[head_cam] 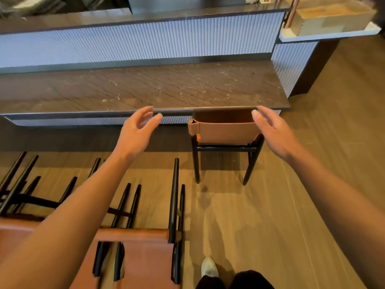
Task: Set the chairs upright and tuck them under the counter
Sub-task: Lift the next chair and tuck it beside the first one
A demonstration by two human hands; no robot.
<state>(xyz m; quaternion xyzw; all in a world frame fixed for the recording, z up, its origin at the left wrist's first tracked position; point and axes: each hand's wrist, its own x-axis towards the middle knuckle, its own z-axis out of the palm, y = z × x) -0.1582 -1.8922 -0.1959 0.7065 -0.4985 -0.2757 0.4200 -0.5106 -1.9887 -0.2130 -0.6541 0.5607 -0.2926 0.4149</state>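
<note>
An upright chair with a tan leather back and black legs stands with its seat under the dark marble counter. My right hand hovers open at the right end of its backrest, touching or nearly touching it. My left hand is open in the air to the left of that chair, holding nothing. A second chair of the same kind lies tipped over at the lower left, its black legs pointing toward the counter. Further left, a third overturned chair shows only its black legs and a strip of leather.
The counter ends at the right near a ribbed grey panel. A higher shelf with a wooden box sits at the upper right. Wood floor stretches to the right. My foot in a white shoe stands beside the fallen chair.
</note>
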